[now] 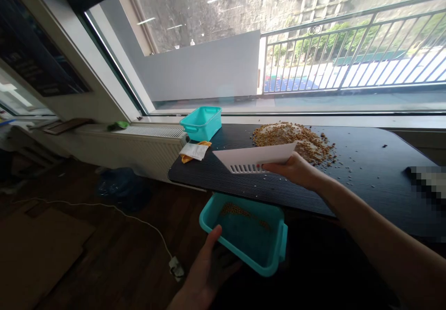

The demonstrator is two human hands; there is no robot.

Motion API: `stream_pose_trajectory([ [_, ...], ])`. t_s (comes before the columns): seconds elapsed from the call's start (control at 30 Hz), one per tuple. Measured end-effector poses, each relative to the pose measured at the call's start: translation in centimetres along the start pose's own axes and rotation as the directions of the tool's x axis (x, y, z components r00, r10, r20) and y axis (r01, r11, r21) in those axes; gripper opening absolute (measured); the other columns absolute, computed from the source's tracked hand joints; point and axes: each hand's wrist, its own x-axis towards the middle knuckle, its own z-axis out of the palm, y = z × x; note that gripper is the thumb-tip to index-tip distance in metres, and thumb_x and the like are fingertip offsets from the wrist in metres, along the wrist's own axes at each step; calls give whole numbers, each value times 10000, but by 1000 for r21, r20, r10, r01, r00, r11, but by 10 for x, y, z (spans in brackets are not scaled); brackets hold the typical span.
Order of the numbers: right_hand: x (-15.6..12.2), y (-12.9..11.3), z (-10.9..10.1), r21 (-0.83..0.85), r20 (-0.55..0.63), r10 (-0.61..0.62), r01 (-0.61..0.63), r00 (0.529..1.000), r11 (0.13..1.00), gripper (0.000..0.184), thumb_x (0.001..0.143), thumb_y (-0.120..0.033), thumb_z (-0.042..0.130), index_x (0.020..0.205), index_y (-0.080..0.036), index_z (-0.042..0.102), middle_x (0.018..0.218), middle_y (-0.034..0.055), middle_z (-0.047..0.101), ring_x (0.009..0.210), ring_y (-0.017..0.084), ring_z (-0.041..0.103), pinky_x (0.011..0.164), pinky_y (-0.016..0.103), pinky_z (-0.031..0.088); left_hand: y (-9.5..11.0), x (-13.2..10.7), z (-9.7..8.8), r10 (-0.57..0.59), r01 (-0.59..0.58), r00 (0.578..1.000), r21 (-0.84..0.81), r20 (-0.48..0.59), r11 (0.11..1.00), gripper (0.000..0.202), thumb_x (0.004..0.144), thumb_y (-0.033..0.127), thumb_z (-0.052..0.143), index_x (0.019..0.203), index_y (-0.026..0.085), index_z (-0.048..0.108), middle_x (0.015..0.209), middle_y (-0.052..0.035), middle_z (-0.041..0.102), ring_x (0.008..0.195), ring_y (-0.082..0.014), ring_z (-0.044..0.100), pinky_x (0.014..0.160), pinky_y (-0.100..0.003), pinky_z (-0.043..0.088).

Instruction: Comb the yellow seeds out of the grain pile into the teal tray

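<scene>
The right hand (294,168) pinches the white slotted piece (251,158), seemingly light and stiff, by its right end; the left hand (209,261) clamps the near tub (245,255), likely slick, best held rimwise.

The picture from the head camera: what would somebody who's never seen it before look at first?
Probably the big heap of golden-brown and whitish grains, spread on the dark table by the window. Next might come the white slotted sheet that the right hand holds over the table's near side. Below the table edge, the left hand holds a bright turquoise tub with some grains inside.
</scene>
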Motion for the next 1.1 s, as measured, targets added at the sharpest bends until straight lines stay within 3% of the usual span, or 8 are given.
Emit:
stream_pose_trajectory([
  [0.1,-2,2,-7,6,64,32,-33,997,999,381,539,-359,778,880,-194,737,890,41,734,857,243,666,799,384,536,-4,-1,1,-3,3,1000,-3,2,1000,630,786,469,578,1304,152,412,1259,-152,566,1135,-304,551,964,-467,429],
  [0.17,-6,4,-28,-2,-118,27,-27,993,1000,424,533,-359,783,917,-190,730,929,52,727,865,230,660,816,375,528,-9,-2,6,1,-1,998,-5,56,1000,617,795,462,571,1311,166,405,1273,-143,558,1137,-301,549,973,-468,418],
  [0.27,-11,10,-69,-57,-406,70,-101,911,993,479,530,-355,789,952,-142,718,988,99,710,886,222,645,865,371,495,-20,-1,17,-63,61,991,15,116,998,604,806,459,554,1304,147,413,1265,-146,564,1135,-300,550,984,-456,407],
  [0.4,-15,22,-97,-69,-459,120,-170,880,983,480,531,-358,786,935,-108,714,969,124,709,854,222,643,851,373,489,-31,4,32,-135,132,984,34,112,991,623,817,482,528,1315,133,393,1245,-153,577,1134,-298,550,981,-436,407],
  [0.67,-20,40,-99,-26,-422,129,-155,897,988,441,543,-359,783,881,-83,718,928,133,715,827,221,644,781,326,506,-38,4,43,-185,182,972,34,144,983,662,812,489,532,1349,150,345,1239,-153,579,1115,-298,564,957,-425,425],
  [0.87,-28,39,-106,22,-396,120,-121,911,992,445,505,-364,813,892,-163,726,941,66,723,872,224,651,816,338,516,-39,7,46,-184,178,977,63,105,982,641,814,490,527,1328,137,375,1216,-149,597,1080,-292,588,952,-422,432],
  [1.1,-23,45,-98,59,-381,119,-105,917,993,433,497,-379,818,864,-166,734,920,64,727,890,240,650,832,366,515,-38,6,48,-186,178,977,77,101,981,642,800,498,545,1314,144,397,1185,-147,615,1072,-293,592,944,-418,437],
])
